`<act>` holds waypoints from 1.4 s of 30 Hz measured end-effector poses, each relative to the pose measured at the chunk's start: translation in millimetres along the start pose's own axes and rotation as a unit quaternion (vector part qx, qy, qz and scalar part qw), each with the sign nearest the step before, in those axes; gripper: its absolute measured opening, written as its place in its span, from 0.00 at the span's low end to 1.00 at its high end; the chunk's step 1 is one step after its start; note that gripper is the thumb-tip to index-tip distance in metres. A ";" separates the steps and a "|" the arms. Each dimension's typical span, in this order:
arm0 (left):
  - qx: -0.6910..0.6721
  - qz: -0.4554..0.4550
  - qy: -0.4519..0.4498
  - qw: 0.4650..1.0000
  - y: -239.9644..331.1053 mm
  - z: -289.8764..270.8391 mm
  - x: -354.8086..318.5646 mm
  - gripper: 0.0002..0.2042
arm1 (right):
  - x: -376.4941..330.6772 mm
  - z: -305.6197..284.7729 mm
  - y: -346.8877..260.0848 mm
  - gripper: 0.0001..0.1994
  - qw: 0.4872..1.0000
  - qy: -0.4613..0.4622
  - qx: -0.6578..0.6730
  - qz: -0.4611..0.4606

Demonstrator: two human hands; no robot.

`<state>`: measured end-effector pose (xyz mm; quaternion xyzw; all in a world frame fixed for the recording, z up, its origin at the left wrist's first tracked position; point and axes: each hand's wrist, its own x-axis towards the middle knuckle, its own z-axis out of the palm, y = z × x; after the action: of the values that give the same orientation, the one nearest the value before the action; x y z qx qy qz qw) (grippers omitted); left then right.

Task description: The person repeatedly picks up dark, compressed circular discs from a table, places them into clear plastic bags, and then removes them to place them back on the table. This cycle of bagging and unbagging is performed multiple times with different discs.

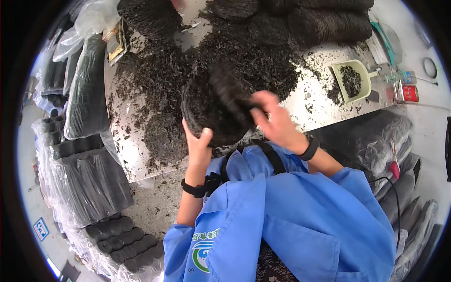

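Note:
A thick round stack of dark dried sheets (206, 113) stands at the near edge of the steel table (129, 155). My left hand (197, 143) grips its near left side from below, thumb up against it. My right hand (272, 117) presses on its top right, fingers over a blurred dark disc (230, 89) that tilts up off the stack. A smaller flat dark disc (164, 138) lies on the table just left of my left hand. Loose dark flakes (164, 75) cover the table behind.
Long dark rolls (329, 23) lie at the table's far side. A pale green scoop (350, 80) with flakes sits at the right, near a red can (410, 93). Clear bags of dark stacked discs (89, 183) crowd the left floor, and more bags (380, 141) sit at the right.

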<state>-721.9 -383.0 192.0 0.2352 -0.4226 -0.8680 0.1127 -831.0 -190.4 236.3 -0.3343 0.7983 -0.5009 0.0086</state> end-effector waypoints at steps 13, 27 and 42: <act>-0.237 -0.074 0.047 0.968 8.2 -56.8 -5.9 0.28 | 13.6 -75.7 26.2 0.11 0.961 0.246 0.039 0.119; -0.148 -0.022 0.048 0.988 8.3 -24.7 -14.2 0.24 | 6.1 -3.6 -7.8 0.12 0.995 0.041 -0.066 0.054; -0.242 -0.049 -0.050 0.968 10.7 -33.0 -3.0 0.30 | 9.0 -47.8 25.4 0.11 0.983 0.141 0.025 0.114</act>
<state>-702.7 -410.9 183.8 0.1778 -0.1935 -0.9594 0.1026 -868.0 -150.3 242.5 -0.1667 0.8115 -0.5587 -0.0390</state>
